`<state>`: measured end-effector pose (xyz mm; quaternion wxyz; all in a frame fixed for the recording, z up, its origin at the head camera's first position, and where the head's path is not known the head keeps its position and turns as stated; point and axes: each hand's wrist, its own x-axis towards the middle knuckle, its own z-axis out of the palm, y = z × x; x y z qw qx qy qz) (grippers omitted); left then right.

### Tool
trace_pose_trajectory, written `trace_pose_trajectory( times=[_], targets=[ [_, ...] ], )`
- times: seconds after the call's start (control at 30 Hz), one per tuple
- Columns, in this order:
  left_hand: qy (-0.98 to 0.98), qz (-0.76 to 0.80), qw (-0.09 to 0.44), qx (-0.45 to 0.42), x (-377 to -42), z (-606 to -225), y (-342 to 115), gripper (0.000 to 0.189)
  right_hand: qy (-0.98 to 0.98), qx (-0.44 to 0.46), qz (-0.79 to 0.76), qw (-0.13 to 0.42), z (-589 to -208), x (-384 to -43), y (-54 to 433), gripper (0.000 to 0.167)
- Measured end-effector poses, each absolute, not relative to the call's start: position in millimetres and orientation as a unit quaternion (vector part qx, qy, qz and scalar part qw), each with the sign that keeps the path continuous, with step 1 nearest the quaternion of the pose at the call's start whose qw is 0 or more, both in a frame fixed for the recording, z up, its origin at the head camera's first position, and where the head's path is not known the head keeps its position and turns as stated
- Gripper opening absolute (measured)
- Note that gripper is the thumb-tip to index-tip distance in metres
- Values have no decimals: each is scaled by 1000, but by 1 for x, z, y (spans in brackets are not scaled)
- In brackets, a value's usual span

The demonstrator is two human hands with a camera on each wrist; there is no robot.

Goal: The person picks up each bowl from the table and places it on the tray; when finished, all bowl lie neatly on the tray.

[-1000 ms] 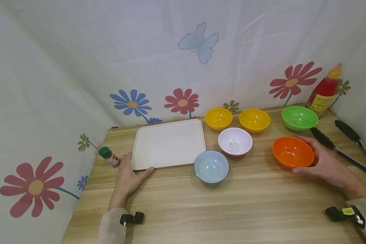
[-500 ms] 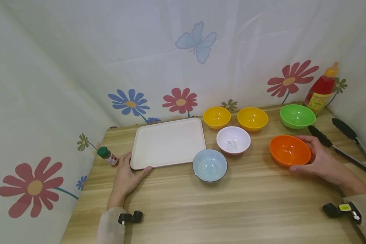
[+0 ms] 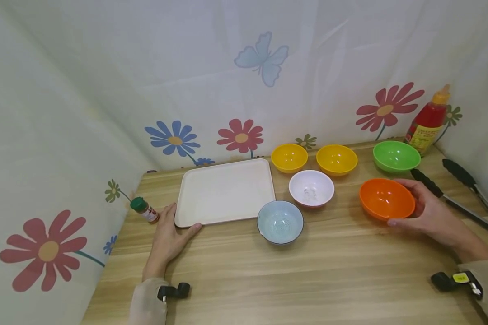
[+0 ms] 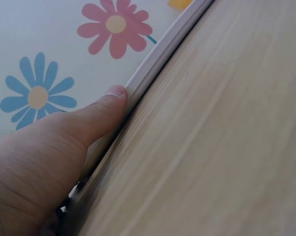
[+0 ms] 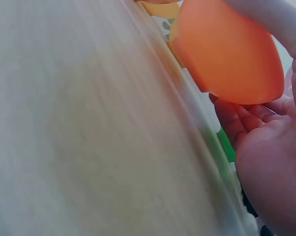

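In the head view my left hand holds the near left corner of a cream rectangular tray, fingers along its left side and thumb on its front edge. The left wrist view shows the thumb against the tray's rim. On the right, my right hand grips an orange bowl from its right side, thumb in front and fingers behind. The bowl is upright, close over the table, and nothing shows inside it. In the right wrist view the fingers lie against the bowl's wall.
A blue-grey bowl and a white bowl stand mid-table. Behind are two yellow bowls and a green bowl. A red sauce bottle and tongs are at right, a green-capped jar at left.
The orange bowl, in my right hand, has shifted slightly upward in the head view relative to the other bowls. My left hand stays at the tray's corner.
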<state>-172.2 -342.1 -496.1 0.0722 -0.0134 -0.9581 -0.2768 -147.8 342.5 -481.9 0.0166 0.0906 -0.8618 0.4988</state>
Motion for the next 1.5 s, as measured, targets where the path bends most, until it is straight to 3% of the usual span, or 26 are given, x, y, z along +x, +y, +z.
trace_pose_trajectory(
  times=[0.5,0.87,1.5],
  targets=[
    [-959,-273,69,-16,-172,-496,-342,112,-853,61,518,12,-459,-152,337,101],
    [-961,-266,76,-18,-172,-496,-342,112,-854,79,511,48,-432,-175,321,99],
    [-958,-276,73,-19,-171,-496,-342,111,-832,132,538,43,-379,-225,253,96]
  ],
)
